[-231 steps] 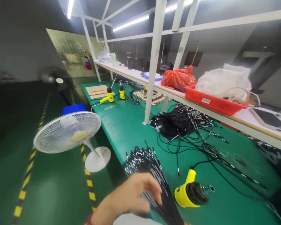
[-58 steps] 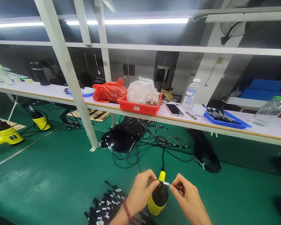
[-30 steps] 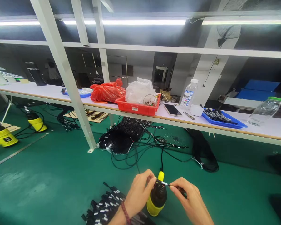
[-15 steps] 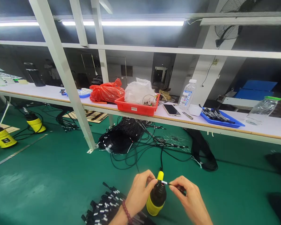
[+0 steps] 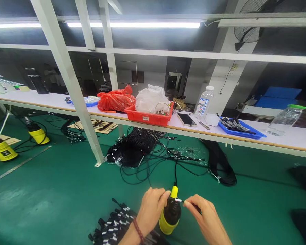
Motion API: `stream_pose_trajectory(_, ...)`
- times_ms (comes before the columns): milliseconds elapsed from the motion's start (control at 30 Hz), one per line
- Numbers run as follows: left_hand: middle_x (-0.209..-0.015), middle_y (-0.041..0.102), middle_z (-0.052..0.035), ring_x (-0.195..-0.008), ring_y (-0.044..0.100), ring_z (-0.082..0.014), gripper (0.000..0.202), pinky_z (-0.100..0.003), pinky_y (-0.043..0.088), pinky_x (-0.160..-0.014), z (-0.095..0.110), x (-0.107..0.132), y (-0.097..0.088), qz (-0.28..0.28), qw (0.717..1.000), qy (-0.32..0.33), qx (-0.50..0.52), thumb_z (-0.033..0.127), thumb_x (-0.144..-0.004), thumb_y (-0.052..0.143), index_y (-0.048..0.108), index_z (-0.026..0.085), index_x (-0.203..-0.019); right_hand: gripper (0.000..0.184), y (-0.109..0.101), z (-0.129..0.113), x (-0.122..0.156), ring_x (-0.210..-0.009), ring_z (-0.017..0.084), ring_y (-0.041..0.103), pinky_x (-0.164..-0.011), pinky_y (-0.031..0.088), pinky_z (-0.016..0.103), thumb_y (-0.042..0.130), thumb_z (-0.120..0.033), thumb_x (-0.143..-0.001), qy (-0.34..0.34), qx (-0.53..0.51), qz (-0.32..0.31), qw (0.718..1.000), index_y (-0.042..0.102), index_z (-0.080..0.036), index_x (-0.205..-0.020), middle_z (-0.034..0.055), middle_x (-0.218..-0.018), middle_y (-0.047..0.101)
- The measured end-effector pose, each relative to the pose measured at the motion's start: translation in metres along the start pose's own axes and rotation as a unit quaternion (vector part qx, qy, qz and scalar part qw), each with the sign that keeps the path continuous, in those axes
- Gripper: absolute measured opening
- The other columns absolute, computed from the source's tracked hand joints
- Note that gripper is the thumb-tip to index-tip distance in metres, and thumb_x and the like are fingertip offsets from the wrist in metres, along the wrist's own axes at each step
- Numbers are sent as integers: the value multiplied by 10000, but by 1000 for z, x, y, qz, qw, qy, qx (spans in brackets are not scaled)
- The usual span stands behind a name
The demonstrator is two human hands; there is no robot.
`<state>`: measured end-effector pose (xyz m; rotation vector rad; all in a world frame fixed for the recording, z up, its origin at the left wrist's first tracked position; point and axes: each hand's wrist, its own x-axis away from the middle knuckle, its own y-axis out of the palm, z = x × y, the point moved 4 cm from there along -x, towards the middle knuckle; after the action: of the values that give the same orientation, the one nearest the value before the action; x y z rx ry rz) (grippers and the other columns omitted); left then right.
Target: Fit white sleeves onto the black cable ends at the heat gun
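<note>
A yellow heat gun [image 5: 170, 212] stands on the green bench mat [image 5: 53, 197] with its dark barrel facing me, between my two hands. My left hand [image 5: 151, 208] is curled against the barrel, its fingertips at one end of a short black cable [image 5: 190, 203]. The white sleeve [image 5: 179, 200] on that cable sits just over the barrel. My right hand [image 5: 205, 212] pinches the cable to the right of the sleeve. Below my left wrist lies a bundle of black cables with white sleeves [image 5: 112, 221]. The gun's nozzle tip is hidden from this angle.
A white shelf [image 5: 290, 144] on white posts spans the bench, carrying a red tray [image 5: 145, 118], a phone [image 5: 186, 119] and a blue tray of cables [image 5: 241, 129]. A pile of black cable [image 5: 131, 149] lies beneath it. More yellow heat guns [image 5: 38, 136] stand at left.
Over the last second my right hand has shifted slightly right and down. Less of the cable shows past the sleeve. The view has barely moved, and the heat gun stays in place.
</note>
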<state>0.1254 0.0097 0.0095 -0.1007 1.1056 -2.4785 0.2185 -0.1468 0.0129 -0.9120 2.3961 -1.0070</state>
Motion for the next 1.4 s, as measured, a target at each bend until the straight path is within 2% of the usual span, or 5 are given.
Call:
stream_pose_trajectory(300,-844,594,5,-843,542,-176,139,-281,393,-789,6,0,-6,-6,994,28,103,301,-915,457,530,212,-838,238,0,1,-2,-631,149,516,-591,375,235,491,-329,-895,-1,-10,19,1000,575,-219,-701,-21,-677,549)
stream_pose_trajectory(567,-677,562,0,-795,538,-197,362,-359,350,-920,-2,-2,-1,20,999,12,30,369,-963,332,485,220,-671,423,2,-5,0,-600,155,506,-555,354,241,380,-460,-945,-3,7,-2,1000,589,-221,-665,-11,-638,555)
stream_pose_trajectory(800,-856,594,-6,-851,540,-180,170,-290,407,-813,5,2,-7,11,993,42,107,316,-929,428,517,216,-824,311,2,-6,-2,-602,142,504,-566,369,218,458,-387,-911,-8,-18,26,999,538,-214,-664,-20,-653,545)
stream_pose_trajectory(1067,-646,531,9,-741,524,-191,392,-323,391,-809,-1,-1,-2,15,999,16,26,385,-973,293,467,215,-665,455,2,-10,3,-576,146,479,-538,344,228,349,-466,-950,-7,1,2,1000,584,-215,-652,-16,-606,532)
stream_pose_trajectory(1400,-918,585,-16,-915,512,-192,82,-318,397,-856,4,2,-6,4,989,59,136,254,-917,459,526,218,-887,293,-4,-7,0,-563,132,465,-535,373,216,492,-372,-877,-28,-37,72,996,474,-221,-626,-35,-612,492)
